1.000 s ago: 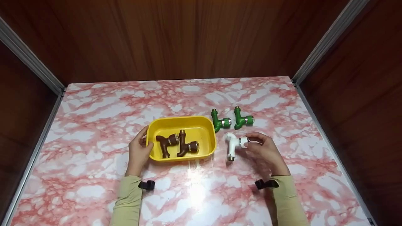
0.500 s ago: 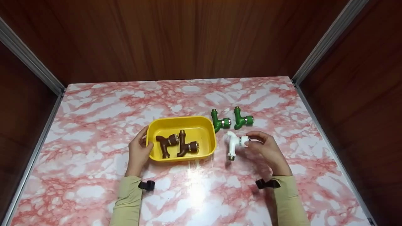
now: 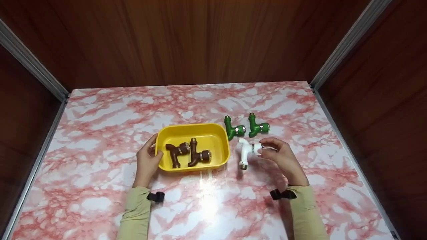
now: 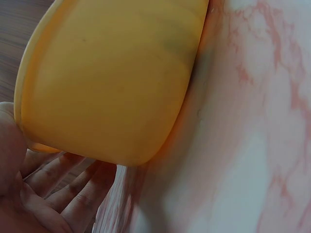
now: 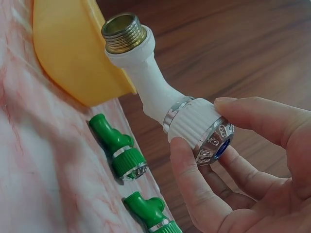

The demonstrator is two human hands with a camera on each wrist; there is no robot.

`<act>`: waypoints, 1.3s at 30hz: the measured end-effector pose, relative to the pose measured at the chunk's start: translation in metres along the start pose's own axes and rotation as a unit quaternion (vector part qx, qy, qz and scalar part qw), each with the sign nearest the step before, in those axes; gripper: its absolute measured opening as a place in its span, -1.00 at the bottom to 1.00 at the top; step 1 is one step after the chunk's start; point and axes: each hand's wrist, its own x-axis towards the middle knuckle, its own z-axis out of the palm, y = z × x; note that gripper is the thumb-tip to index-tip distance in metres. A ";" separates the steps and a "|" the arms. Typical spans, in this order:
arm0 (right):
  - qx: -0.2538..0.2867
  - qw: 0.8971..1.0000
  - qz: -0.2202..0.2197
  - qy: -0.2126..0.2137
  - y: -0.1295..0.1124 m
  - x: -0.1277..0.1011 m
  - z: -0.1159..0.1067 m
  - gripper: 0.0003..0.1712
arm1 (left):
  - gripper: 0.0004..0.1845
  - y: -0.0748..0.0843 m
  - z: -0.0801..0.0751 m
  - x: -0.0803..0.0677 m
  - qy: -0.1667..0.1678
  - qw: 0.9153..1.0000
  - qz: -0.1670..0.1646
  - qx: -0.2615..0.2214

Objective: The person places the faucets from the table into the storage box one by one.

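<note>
In the head view my right hand pinches a white plastic tap by its ribbed knob. The right wrist view shows the tap's threaded brass end and my thumb and fingers round the knob, with the tap held above the table. My left hand grips the left end of a yellow plastic tub, thumb over the rim and fingers along the outer wall. Inside the tub lie two brown taps, one at the left and one nearer the middle.
Two green taps lie on the table behind the white one: the nearer beside the tub's right corner, the other farther right. The marbled pink table is bordered by dark wooden panels with metal edge rails.
My right hand has moved slightly left and away from me with the white tap, a little closer to the tub. The left hand, tub, brown taps and green taps stay put.
</note>
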 end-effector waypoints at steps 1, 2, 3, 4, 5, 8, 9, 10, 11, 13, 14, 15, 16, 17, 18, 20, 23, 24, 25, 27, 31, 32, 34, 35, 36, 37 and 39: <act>0.001 1.000 -0.001 -0.001 0.000 0.000 0.001 -0.47 | -0.30 0.000 0.000 0.000 0.000 1.000 0.001 0.000; 0.002 1.000 -0.003 -0.002 0.000 0.000 0.002 -0.48 | -0.30 -0.001 0.000 0.000 0.001 1.000 0.001 0.000; 0.001 1.000 -0.005 -0.002 0.000 0.000 0.003 -0.48 | -0.30 -0.001 0.000 0.000 0.002 1.000 0.000 0.000; -0.001 1.000 -0.008 -0.001 -0.001 0.000 0.004 -0.49 | -0.30 -0.001 0.000 0.000 0.003 1.000 0.001 0.001; -0.003 1.000 -0.010 0.000 -0.001 0.000 0.006 -0.50 | -0.30 -0.001 0.000 0.000 0.004 1.000 0.001 0.000; -0.006 1.000 -0.014 0.004 -0.002 0.001 0.010 -0.51 | -0.31 -0.001 0.000 0.000 0.005 1.000 0.001 0.000; -0.006 1.000 -0.014 0.006 -0.002 0.001 0.011 -0.50 | -0.31 -0.001 0.001 0.001 0.005 1.000 0.000 0.001; -0.007 1.000 -0.014 0.009 -0.003 0.002 0.012 -0.50 | -0.30 -0.001 0.001 0.001 0.005 1.000 0.000 0.001; -0.007 1.000 -0.013 0.010 -0.004 0.002 0.014 -0.50 | -0.30 -0.001 0.001 0.001 0.005 1.000 -0.001 0.001; -0.006 1.000 -0.011 0.010 -0.005 0.003 0.017 -0.51 | -0.30 -0.001 0.001 0.001 0.005 1.000 -0.002 0.000; -0.006 1.000 -0.010 0.010 -0.006 0.003 0.019 -0.51 | -0.30 -0.001 0.001 0.001 0.005 1.000 -0.001 -0.001; -0.008 1.000 -0.009 0.009 -0.006 0.003 0.020 -0.51 | -0.30 -0.001 0.001 0.001 0.005 1.000 0.000 -0.003; -0.009 1.000 -0.007 0.007 -0.007 0.004 0.022 -0.51 | -0.30 0.000 0.001 0.001 0.004 1.000 0.001 -0.006; -0.009 1.000 -0.005 0.005 -0.007 0.004 0.023 -0.50 | -0.30 -0.001 0.001 0.002 0.005 1.000 0.003 -0.007; -0.009 1.000 -0.003 0.004 -0.007 0.005 0.025 -0.50 | -0.30 -0.001 0.001 0.002 0.005 1.000 0.005 -0.007; -0.012 1.000 0.002 0.004 -0.007 0.006 0.027 -0.48 | -0.30 -0.001 0.001 0.002 0.006 1.000 0.006 -0.010; -0.015 1.000 0.005 -0.001 -0.006 0.008 0.032 -0.47 | -0.30 -0.002 0.001 0.001 0.008 1.000 0.001 -0.012; -0.012 1.000 0.006 -0.003 -0.006 0.008 0.033 -0.47 | -0.30 -0.002 0.001 0.001 0.007 1.000 0.000 -0.012; -0.012 1.000 0.007 -0.004 -0.006 0.008 0.035 -0.47 | -0.30 -0.002 0.000 0.001 0.006 1.000 -0.002 -0.014; -0.009 1.000 0.008 -0.008 -0.006 0.009 0.037 -0.48 | -0.30 -0.001 0.000 0.001 0.003 1.000 -0.006 -0.014; -0.003 1.000 0.010 -0.012 -0.007 0.009 0.042 -0.49 | -0.30 -0.001 -0.001 0.000 -0.001 1.000 -0.008 -0.008; 0.001 1.000 0.009 -0.013 -0.007 0.009 0.044 -0.48 | -0.30 -0.001 -0.001 0.000 -0.002 1.000 -0.008 -0.006; 0.007 1.000 0.005 -0.016 -0.007 0.010 0.046 -0.48 | -0.29 -0.001 -0.001 0.000 -0.002 1.000 -0.009 -0.005; 0.008 1.000 0.002 -0.016 -0.007 0.010 0.047 -0.48 | -0.29 -0.001 -0.001 0.000 -0.002 1.000 -0.010 -0.006; 0.007 1.000 0.001 -0.015 -0.007 0.011 0.048 -0.49 | -0.29 -0.001 -0.001 0.000 -0.003 1.000 -0.011 -0.006; 0.008 1.000 -0.001 -0.015 -0.007 0.011 0.049 -0.50 | -0.29 -0.001 -0.001 0.000 -0.003 1.000 -0.012 -0.007; 0.011 1.000 -0.002 -0.016 -0.008 0.012 0.052 -0.52 | -0.29 -0.001 0.000 0.000 -0.003 1.000 -0.012 -0.009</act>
